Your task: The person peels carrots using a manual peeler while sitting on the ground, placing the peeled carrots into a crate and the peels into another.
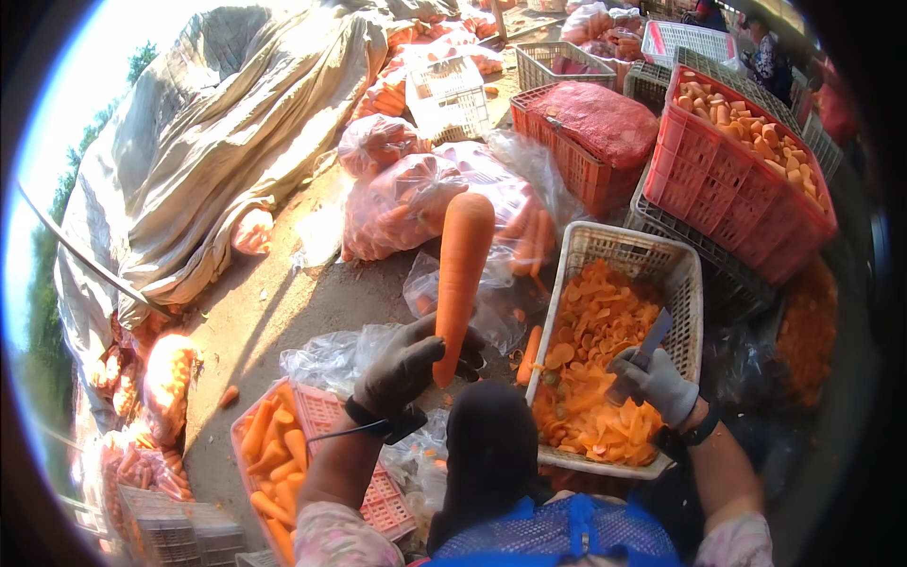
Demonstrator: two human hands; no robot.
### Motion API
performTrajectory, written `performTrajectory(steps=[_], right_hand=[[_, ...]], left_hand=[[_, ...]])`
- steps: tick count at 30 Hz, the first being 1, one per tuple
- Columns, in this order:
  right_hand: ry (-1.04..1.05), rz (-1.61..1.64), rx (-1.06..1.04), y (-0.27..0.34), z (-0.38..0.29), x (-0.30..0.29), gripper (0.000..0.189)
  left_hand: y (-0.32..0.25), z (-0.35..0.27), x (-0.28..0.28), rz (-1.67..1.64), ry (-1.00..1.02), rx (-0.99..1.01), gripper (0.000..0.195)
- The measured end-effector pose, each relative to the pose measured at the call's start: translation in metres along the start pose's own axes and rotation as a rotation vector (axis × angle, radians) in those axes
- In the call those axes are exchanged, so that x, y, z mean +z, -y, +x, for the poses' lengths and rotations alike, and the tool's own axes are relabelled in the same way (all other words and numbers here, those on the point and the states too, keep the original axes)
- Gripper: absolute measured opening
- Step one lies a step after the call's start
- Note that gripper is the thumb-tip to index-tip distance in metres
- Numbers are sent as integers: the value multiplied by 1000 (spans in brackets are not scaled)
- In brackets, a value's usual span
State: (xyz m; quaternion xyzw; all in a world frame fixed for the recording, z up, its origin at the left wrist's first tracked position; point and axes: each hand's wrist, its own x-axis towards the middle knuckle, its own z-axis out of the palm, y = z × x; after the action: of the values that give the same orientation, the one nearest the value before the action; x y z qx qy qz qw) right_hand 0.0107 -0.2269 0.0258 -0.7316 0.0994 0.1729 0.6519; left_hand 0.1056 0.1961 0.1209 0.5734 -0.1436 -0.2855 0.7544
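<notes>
A large carrot [462,283] stands nearly upright in my left hand [404,365], which wears a dark glove and grips its narrow lower end. My right hand [655,383], in a grey glove, is closed around a knife [655,332] whose short blade points up and away. That hand is over a white plastic crate [616,468] holding orange carrot peelings [602,425] and round cut slices [562,354]. A dark part below my right fingers is too unclear to name. Left of my knee, a pink crate [386,500] holds several peeled carrots [273,453].
Clear plastic bags of carrots [397,205] lie ahead. A red crate of cut carrot pieces [737,191] is stacked at right, beside a crate with a red mesh sack [599,117]. A large tarpaulin [234,142] covers a heap at left. People [769,60] are at the far right.
</notes>
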Motion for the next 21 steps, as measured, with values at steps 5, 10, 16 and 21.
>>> performTrajectory(steps=[5,10,16,21], right_hand=[[-45,135,-229,47,-11,13,17],[15,77,-437,86,-55,31,22],[290,-173,-552,74,-52,41,21],[307,-476,-618,65,-10,12,17]], left_hand=[[-3,49,59,19,-201,193,72],[60,84,94,-201,-90,-67,70],[116,92,143,-556,98,-97,78],[137,70,148,-184,176,-66,75]])
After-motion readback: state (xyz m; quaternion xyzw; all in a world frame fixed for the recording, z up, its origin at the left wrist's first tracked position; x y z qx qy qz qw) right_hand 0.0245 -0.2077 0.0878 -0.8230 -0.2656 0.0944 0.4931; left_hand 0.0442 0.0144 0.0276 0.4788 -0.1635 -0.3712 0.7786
